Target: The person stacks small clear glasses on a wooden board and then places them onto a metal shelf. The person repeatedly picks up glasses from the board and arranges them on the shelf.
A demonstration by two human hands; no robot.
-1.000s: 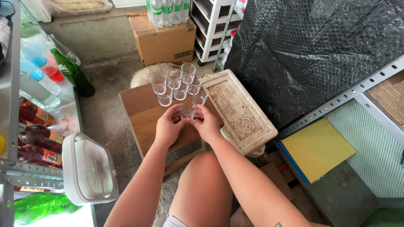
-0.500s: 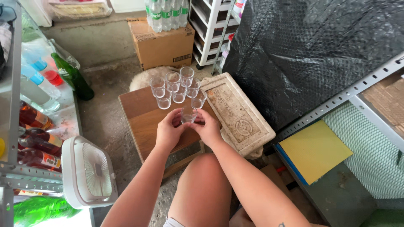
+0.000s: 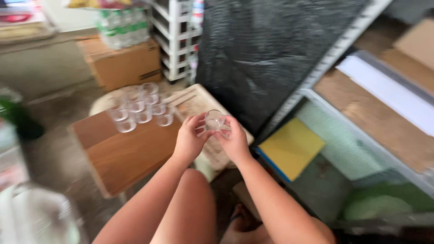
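Both hands meet in the middle of the scene, the left hand and the right hand holding a small glass between them, above the near end of a tray. To the left lies a wooden board; a cluster of glasses stands at its far edge. Farther off sits a cardboard box with bottles on it. A flat pad lies on the right, beside shelving.

Bare hands, sleeveless arms, bare knee.
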